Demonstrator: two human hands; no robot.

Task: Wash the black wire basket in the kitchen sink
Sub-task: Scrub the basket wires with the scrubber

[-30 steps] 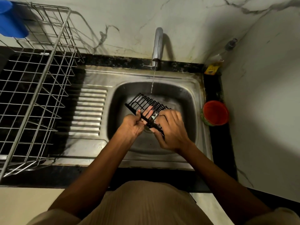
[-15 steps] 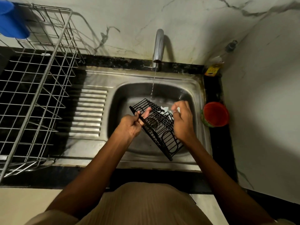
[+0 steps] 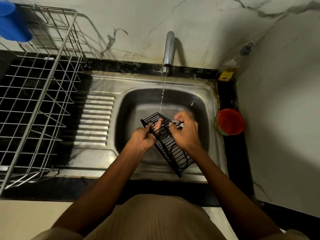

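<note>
The black wire basket (image 3: 173, 153) is tilted over the steel sink (image 3: 131, 101), its long side running from the basin's middle toward the near rim. My left hand (image 3: 143, 137) grips its left edge, fingers curled over the wires. My right hand (image 3: 186, 132) holds a small pale scrubbing pad (image 3: 176, 122) against the basket's far right part. A thin stream of water (image 3: 162, 94) falls from the tap (image 3: 168, 52) just behind the basket.
A large silver wire dish rack (image 3: 43, 94) fills the counter at left, with a blue object (image 3: 12, 23) at its far corner. An orange cup (image 3: 229, 121) stands right of the sink. A bottle with a yellow label (image 3: 228, 71) sits in the back right corner.
The basket has turned from a steep, edge-on tilt to lie flatter and longer toward me. My right hand moved up to its far end and now rubs there with the pad.
</note>
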